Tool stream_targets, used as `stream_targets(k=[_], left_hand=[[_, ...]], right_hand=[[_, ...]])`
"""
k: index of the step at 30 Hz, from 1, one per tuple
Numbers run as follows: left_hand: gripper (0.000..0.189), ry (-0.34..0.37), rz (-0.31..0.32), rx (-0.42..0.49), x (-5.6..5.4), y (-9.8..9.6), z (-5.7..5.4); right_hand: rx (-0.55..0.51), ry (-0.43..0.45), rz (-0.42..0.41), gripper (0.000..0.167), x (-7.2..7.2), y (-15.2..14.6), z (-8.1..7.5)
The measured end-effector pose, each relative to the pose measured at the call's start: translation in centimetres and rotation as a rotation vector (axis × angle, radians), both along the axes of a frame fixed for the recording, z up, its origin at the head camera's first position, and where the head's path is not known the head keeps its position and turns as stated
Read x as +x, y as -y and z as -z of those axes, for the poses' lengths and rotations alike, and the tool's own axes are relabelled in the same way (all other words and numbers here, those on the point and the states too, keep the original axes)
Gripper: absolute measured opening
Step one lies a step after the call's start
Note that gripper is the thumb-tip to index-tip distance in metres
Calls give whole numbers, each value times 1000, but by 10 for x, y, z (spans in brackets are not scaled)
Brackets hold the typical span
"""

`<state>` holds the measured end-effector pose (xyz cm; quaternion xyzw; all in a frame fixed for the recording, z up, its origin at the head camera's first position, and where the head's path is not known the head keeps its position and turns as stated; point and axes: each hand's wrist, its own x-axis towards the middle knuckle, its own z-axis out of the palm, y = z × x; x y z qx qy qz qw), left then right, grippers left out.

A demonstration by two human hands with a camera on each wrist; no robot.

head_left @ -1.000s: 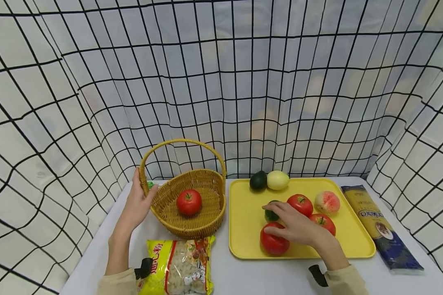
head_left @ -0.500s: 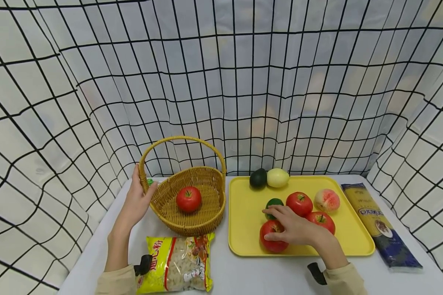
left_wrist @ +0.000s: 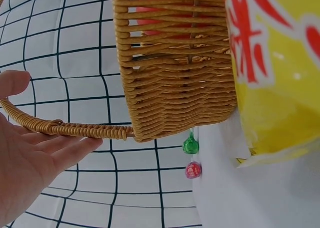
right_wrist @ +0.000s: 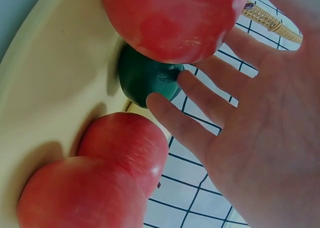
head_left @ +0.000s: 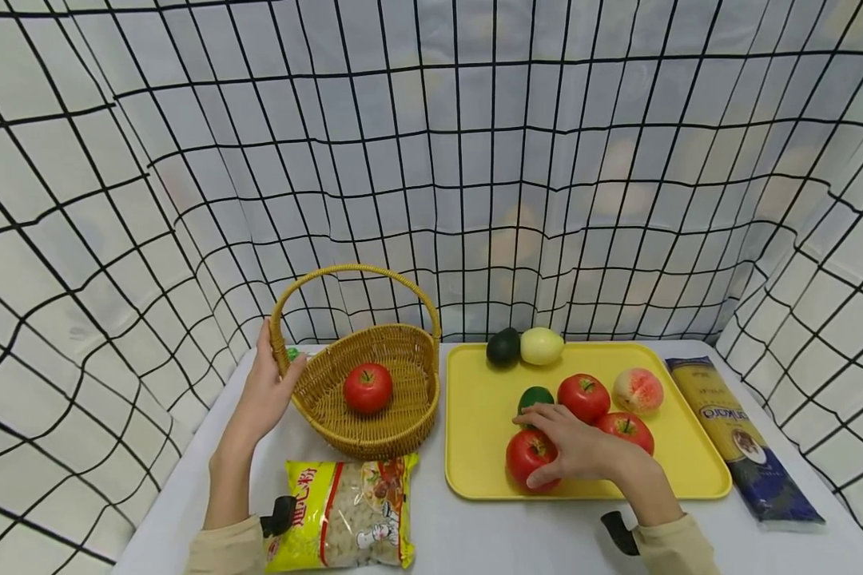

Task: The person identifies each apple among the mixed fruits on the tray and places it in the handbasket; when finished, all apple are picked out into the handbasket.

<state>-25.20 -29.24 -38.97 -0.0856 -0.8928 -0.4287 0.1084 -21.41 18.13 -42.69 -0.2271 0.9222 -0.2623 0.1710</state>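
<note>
My left hand (head_left: 269, 391) is at the left side of the wicker basket's handle (left_wrist: 75, 129), its straight fingers behind the handle and the thumb apart. The wicker basket (head_left: 316, 399) holds a red apple (head_left: 367, 389). My right hand (head_left: 575, 443) reaches over another red apple (head_left: 526, 455) near the front of the yellow tray (head_left: 475, 415). Its thumb lies over the apple's front, and the extended, spread fingers reach past its back. A dark green fruit (right_wrist: 145, 77) sits close to the fingertips. The palm stands away from the apple in the right wrist view.
On the tray are two more red apples (head_left: 584, 397), a peach (head_left: 638, 390), a lemon (head_left: 542, 346) and a dark avocado (head_left: 503, 348). A yellow food bag (head_left: 352, 511) lies before the basket, a spaghetti pack (head_left: 741, 439) to the right. Netting (head_left: 460, 168) encloses the table.
My right thumb has moved toward the near side of the apple, and the hand spans it more widely; more of the apple's top shows. My left hand has stayed at the basket handle.
</note>
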Motion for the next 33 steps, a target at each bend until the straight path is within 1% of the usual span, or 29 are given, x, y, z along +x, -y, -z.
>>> stream_targets(k=[5, 10, 18, 23, 28, 33], left_hand=[[88, -7, 4, 4, -1, 0, -1], [87, -11, 10, 13, -2, -1, -1], [87, 0, 4, 14, 0, -1, -1], [86, -18, 7, 11, -1, -2, -2], [86, -27, 11, 10, -2, -3, -2], [87, -18, 7, 13, 0, -1, -1]], right_hand=[[16, 11, 11, 85, 1, 1, -1], [46, 4, 21, 84, 3, 2, -3], [38, 47, 79, 80, 8, 4, -5], [35, 32, 86, 79, 7, 4, -6], [39, 41, 97, 77, 7, 4, -5], [55, 36, 72, 77, 6, 4, -6]])
